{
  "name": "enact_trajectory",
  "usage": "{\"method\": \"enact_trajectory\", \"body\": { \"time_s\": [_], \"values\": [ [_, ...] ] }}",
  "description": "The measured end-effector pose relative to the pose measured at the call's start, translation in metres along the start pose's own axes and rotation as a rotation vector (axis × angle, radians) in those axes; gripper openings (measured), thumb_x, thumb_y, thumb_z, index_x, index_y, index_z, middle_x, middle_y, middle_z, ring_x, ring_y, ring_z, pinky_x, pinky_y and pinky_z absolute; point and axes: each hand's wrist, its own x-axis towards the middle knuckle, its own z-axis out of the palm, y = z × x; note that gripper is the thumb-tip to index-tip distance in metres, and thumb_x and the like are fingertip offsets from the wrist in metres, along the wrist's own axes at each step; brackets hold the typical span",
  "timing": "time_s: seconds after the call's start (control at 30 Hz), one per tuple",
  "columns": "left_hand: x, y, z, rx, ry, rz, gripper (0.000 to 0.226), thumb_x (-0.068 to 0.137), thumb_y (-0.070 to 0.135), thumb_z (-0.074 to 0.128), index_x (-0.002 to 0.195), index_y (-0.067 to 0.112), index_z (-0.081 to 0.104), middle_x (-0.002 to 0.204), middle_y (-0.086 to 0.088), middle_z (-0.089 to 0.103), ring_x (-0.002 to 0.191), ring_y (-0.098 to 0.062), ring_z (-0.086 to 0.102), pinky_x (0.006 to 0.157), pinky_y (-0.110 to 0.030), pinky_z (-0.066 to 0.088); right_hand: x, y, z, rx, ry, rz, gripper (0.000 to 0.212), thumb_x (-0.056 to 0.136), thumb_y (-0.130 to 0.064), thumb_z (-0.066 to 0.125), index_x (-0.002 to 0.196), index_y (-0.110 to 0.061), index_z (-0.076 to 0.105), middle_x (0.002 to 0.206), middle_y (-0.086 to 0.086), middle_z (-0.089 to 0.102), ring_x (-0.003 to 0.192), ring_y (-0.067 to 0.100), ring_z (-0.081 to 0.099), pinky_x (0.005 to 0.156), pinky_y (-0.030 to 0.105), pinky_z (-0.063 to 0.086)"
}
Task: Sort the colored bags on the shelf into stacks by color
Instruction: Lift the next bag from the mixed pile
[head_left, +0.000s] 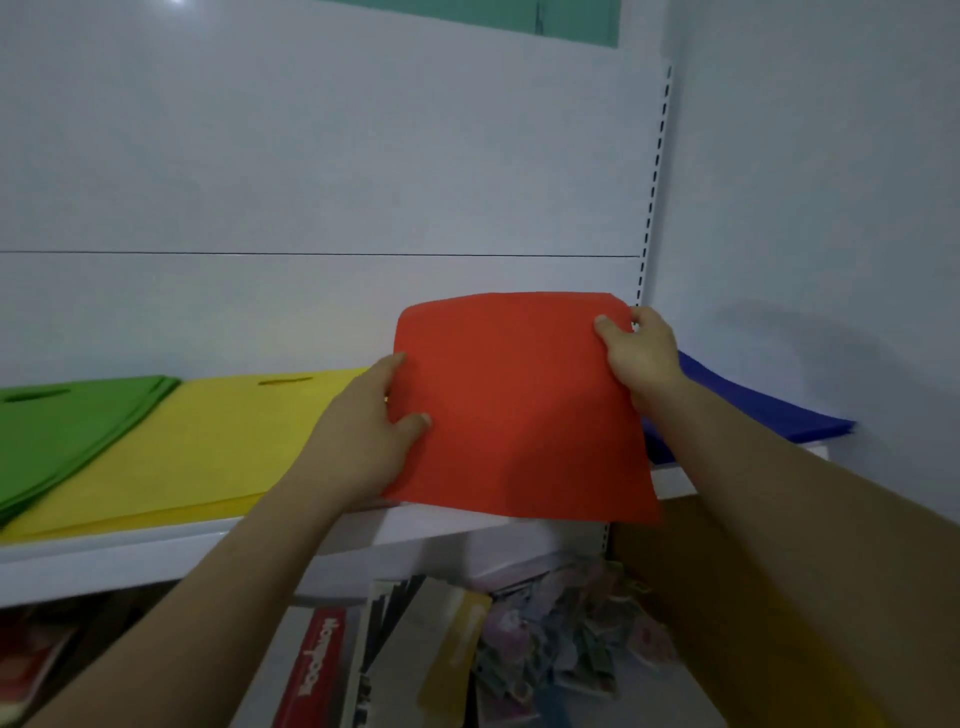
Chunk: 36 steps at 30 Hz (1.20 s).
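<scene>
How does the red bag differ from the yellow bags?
The red bag is held tilted by the left hand and right hand; the yellow bags lie flat on the shelf. The yellow bags show a handle slot; the red bag shows none. Both are plain-coloured.

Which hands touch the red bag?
Touching, both: the head view shows the left hand gripping the red bag at its left edge, the right hand pinching its top right corner.

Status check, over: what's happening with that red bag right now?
Left hand grips red bag at its left edge, right hand pinches top right corner. Bag held up between yellow stack and blue stack. Nothing seen blocking.
</scene>
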Motion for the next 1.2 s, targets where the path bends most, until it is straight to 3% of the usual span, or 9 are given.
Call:
{"method": "enact_trajectory", "body": {
  "time_s": [0.2, 0.27, 0.37, 0.47, 0.6, 0.73, 0.83, 1.0, 1.2],
  "values": [
    [0.009, -0.001, 0.001, 0.230, -0.100, -0.036, 0.059, 0.090, 0.038, 0.058, 0.142, 0.018, 0.039, 0.142, -0.005, 0.044, 0.125, -0.019, 0.045, 0.096, -0.022, 0.032, 0.037, 0.018, 0.031, -0.090, -0.076, 0.041, 0.041, 0.094, -0.032, 0.056, 0.130, -0.013, 0.049, 0.122, 0.005, 0.055, 0.094, 0.018, 0.056, 0.077, 0.030, 0.045],
    [0.012, 0.000, 0.001, 0.257, -0.139, -0.087, 0.061, 0.089, 0.045, 0.056, 0.141, 0.019, 0.040, 0.144, -0.003, 0.044, 0.127, -0.019, 0.044, 0.098, -0.022, 0.032, 0.049, 0.022, 0.038, -0.166, -0.128, 0.071, 0.052, 0.093, -0.032, 0.057, 0.138, -0.009, 0.042, 0.136, 0.010, 0.049, 0.113, 0.025, 0.053, 0.091, 0.033, 0.045],
    [0.016, -0.001, 0.004, 0.309, -0.258, -0.168, 0.071, 0.085, 0.058, 0.052, 0.143, 0.020, 0.037, 0.147, -0.002, 0.041, 0.130, -0.019, 0.042, 0.103, -0.026, 0.031, 0.062, 0.026, 0.045, -0.293, -0.322, 0.125, 0.068, 0.093, -0.032, 0.059, 0.146, -0.002, 0.030, 0.148, 0.015, 0.036, 0.130, 0.030, 0.041, 0.103, 0.035, 0.037],
    [0.018, -0.004, 0.008, 0.348, -0.381, -0.227, 0.082, 0.080, 0.067, 0.050, 0.146, 0.022, 0.032, 0.150, -0.001, 0.036, 0.135, -0.017, 0.037, 0.108, -0.028, 0.028, 0.065, 0.028, 0.044, -0.617, -0.519, 0.052, 0.061, 0.092, -0.033, 0.060, 0.139, 0.001, 0.040, 0.143, 0.017, 0.043, 0.126, 0.031, 0.045, 0.100, 0.034, 0.039],
    [0.015, -0.001, 0.011, 0.349, -0.485, -0.185, 0.089, 0.074, 0.069, 0.054, 0.147, 0.026, 0.028, 0.154, 0.002, 0.026, 0.138, -0.014, 0.030, 0.114, -0.030, 0.023, 0.063, 0.032, 0.043, -0.890, -0.726, -0.092, 0.060, 0.090, -0.045, 0.059, 0.137, -0.010, 0.047, 0.142, 0.010, 0.046, 0.126, 0.025, 0.046, 0.102, 0.031, 0.037],
    [0.012, 0.003, 0.012, 0.339, -0.562, -0.152, 0.089, 0.071, 0.067, 0.061, 0.146, 0.036, 0.025, 0.158, 0.008, 0.011, 0.143, -0.010, 0.017, 0.115, -0.030, 0.016, 0.054, 0.027, 0.042, -1.005, -0.951, -0.143, 0.060, 0.090, -0.053, 0.053, 0.139, -0.019, 0.047, 0.147, 0.001, 0.042, 0.132, 0.019, 0.041, 0.110, 0.030, 0.029],
    [0.012, 0.003, 0.015, 0.335, -0.544, -0.146, 0.085, 0.072, 0.065, 0.062, 0.145, 0.036, 0.029, 0.156, 0.010, 0.016, 0.141, -0.010, 0.022, 0.113, -0.028, 0.019, 0.052, 0.026, 0.042, -1.064, -0.980, -0.188, 0.060, 0.092, -0.052, 0.051, 0.141, -0.019, 0.045, 0.150, 0.000, 0.038, 0.136, 0.017, 0.036, 0.110, 0.028, 0.024],
    [0.014, 0.004, 0.018, 0.376, -0.501, -0.133, 0.081, 0.077, 0.064, 0.058, 0.145, 0.029, 0.032, 0.152, 0.008, 0.029, 0.135, -0.012, 0.033, 0.107, -0.026, 0.025, 0.051, 0.029, 0.047, -1.119, -0.945, -0.255, 0.057, 0.094, -0.052, 0.048, 0.139, -0.018, 0.048, 0.147, 0.003, 0.042, 0.133, 0.020, 0.041, 0.111, 0.031, 0.030],
    [0.012, 0.001, 0.019, 0.414, -0.499, -0.146, 0.077, 0.079, 0.062, 0.058, 0.144, 0.028, 0.033, 0.149, 0.006, 0.036, 0.132, -0.014, 0.039, 0.108, -0.029, 0.030, 0.050, 0.029, 0.053, -1.127, -0.994, -0.239, 0.063, 0.094, -0.059, 0.039, 0.143, -0.018, 0.043, 0.151, 0.002, 0.037, 0.137, 0.020, 0.036, 0.114, 0.034, 0.026]
  ]
}}
